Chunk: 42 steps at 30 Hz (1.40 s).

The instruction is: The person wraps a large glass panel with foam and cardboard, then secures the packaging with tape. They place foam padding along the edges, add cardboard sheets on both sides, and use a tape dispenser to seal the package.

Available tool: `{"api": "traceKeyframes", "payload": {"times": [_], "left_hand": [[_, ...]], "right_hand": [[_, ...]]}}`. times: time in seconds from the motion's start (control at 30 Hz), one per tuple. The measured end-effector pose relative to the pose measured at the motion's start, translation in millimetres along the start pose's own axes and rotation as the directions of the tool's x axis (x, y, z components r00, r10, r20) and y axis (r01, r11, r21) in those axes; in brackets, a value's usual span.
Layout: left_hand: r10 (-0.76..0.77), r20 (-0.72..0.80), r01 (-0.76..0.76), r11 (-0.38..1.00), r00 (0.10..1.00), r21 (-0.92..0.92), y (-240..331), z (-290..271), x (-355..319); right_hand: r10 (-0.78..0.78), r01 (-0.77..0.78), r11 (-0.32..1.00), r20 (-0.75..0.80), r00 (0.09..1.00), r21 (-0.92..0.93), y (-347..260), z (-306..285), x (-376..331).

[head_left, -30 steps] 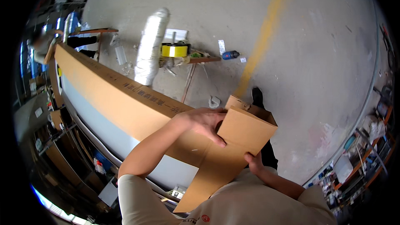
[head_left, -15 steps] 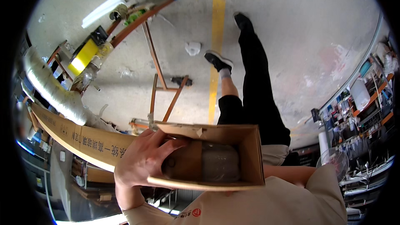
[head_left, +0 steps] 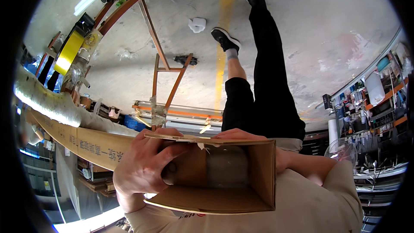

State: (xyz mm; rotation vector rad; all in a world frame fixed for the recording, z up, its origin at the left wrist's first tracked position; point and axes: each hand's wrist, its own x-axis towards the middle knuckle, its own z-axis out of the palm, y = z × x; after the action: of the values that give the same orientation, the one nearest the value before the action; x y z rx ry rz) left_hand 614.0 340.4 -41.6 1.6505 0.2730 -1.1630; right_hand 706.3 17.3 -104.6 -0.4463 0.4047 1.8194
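An opened cardboard box (head_left: 254,196) is held in front of my torso, its open side facing up. Inside lies a smooth grey-brown rounded object (head_left: 227,167), partly hidden by the box's walls; its kind I cannot make out. My left hand (head_left: 144,164) is wrapped round the left end of the box, fingers curled over the edge and reaching inside beside a brown part with a small dark ring. Round the far side comes my right hand (head_left: 241,134), its fingers lying along the outer wall, mostly hidden by the box.
On the left, a long cardboard strip (head_left: 79,140) and a plastic-wrapped roll (head_left: 64,108) lie near a brown metal frame (head_left: 153,34) with a yellow tape roll (head_left: 69,54). A crumpled white piece (head_left: 197,25) is on the floor. Crowded shelves (head_left: 366,99) stand at the right.
The box has tipped and come slightly lower in view. My right hand's fingers now show at its far edge. The floor scene has shifted upward, and the blue drill has left view.
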Motion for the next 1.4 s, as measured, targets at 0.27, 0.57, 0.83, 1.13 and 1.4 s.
{"api": "traceKeyframes", "payload": {"times": [0.27,0.57,0.83,1.13,1.4], "left_hand": [[0.118,0.028,-0.12,0.99,0.993,0.069,-5,-8,-1],[0.2,-0.047,-0.197,0.979,0.979,0.059,-2,-9,-22],[0.259,-0.118,-0.263,0.965,0.959,-0.016,-15,17,-39],[0.124,0.025,-0.117,0.974,0.992,-0.194,-15,17,-45],[0.109,0.065,-0.092,0.971,0.992,-0.219,-19,16,-43]], "right_hand": [[0.026,-0.043,0.99,-0.123,0.992,-0.134,19,3,-33],[-0.359,0.346,0.933,-0.26,0.896,-0.093,-21,37,-16],[-0.568,0.253,0.439,-0.048,0.821,-0.862,-159,114,34],[0.023,-0.17,-0.281,-0.183,0.983,-0.945,-174,205,152],[0.166,-0.256,0.147,-0.231,0.959,-0.955,-142,139,46]]}}
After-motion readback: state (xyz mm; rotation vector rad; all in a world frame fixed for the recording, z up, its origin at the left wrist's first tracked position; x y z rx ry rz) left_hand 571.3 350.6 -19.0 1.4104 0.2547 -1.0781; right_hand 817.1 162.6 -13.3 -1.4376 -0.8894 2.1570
